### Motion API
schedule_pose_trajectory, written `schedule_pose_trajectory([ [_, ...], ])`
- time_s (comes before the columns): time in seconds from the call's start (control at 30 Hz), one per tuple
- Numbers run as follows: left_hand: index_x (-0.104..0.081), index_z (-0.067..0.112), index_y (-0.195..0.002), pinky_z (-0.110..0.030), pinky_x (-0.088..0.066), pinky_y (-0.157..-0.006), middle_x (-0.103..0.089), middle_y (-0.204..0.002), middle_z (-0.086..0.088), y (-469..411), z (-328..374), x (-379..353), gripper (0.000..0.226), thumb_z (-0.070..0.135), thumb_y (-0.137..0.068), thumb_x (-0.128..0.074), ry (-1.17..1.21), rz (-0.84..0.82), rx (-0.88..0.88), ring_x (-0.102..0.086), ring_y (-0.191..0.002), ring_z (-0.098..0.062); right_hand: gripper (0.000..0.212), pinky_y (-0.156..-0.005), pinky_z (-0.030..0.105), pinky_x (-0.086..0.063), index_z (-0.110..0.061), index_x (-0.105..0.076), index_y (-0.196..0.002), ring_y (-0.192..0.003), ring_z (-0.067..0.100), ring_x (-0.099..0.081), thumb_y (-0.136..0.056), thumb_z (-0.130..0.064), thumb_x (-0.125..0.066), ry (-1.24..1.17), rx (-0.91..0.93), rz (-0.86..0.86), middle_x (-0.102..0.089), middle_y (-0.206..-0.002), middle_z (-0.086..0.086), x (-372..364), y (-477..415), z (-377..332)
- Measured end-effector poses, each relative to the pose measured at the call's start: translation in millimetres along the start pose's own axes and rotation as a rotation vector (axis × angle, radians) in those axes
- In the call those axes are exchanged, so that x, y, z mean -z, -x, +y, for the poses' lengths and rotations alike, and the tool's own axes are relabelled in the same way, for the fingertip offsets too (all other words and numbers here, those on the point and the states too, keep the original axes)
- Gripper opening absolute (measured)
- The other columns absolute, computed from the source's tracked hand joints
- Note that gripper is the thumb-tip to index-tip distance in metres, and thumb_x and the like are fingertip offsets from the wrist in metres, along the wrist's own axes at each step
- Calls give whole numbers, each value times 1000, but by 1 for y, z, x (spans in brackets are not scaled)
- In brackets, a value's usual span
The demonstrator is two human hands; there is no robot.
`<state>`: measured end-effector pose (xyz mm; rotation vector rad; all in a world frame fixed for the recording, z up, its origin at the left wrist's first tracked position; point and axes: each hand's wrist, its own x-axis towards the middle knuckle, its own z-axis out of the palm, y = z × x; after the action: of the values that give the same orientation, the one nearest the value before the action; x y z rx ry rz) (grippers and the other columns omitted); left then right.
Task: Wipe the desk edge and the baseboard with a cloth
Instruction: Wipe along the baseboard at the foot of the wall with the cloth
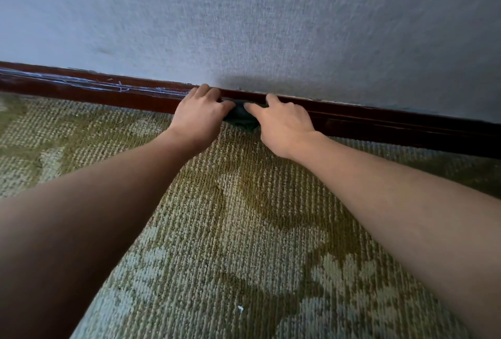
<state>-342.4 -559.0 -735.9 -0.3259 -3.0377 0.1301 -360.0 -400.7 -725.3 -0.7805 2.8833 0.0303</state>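
A dark brown wooden baseboard [379,119] runs along the foot of the wall from left to right. A dark cloth [240,116] is pressed against it in the middle, mostly hidden between my hands. My left hand [199,115] grips the cloth's left side, with its fingers curled over the baseboard's top edge. My right hand [282,124] holds the cloth's right side, thumb pointing left and forefinger on the baseboard. The desk edge is not in view.
A grey-blue textured wall [271,26] rises above the baseboard. Pale dusty streaks [81,84] mark the baseboard's left stretch. A green and cream patterned carpet [244,230] covers the floor, with a small white speck [240,308] near the bottom.
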Motion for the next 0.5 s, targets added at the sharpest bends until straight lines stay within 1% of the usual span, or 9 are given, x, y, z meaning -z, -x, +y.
schedule_pose_trajectory([
  [0.17, -57, 8, -122, -45, -35, -91, -54, -110, -23, -7, -4, -6, 38, 0, -85, -52, -15, 47, 23, -43, -108, -36, 51, -66, 38, -34, -24, -35, -139, -89, 38, -57, -91, -7, -40, -22, -16, 37, -43, -126, 16, -5, -12, -3],
  [0.3, -53, 5, -127, -45, -32, -91, -51, -114, -26, -7, -6, -17, 43, -1, -84, -51, -28, 39, 11, -42, -109, -39, 59, -69, 37, -32, -28, -26, -143, -89, 37, -58, -91, -5, -40, -33, -39, 25, -40, -131, 17, -18, -19, -5],
  [0.37, -51, 5, -128, -45, -31, -92, -50, -116, -26, -6, -7, -21, 44, 0, -85, -50, -8, 39, 13, -41, -111, -39, 61, -70, 37, -31, -29, -22, -144, -90, 37, -58, -91, -5, -41, -50, -45, 23, -41, -129, 15, -23, -19, -7],
  [0.5, -55, 5, -124, -46, -34, -91, -52, -115, -26, -6, -8, -24, 41, -1, -84, -50, 53, 56, 28, -44, -111, -39, 60, -66, 35, -32, -31, -21, -145, -87, 36, -57, -93, -8, -40, -113, -39, 14, -41, -128, 14, -27, -19, -6],
])
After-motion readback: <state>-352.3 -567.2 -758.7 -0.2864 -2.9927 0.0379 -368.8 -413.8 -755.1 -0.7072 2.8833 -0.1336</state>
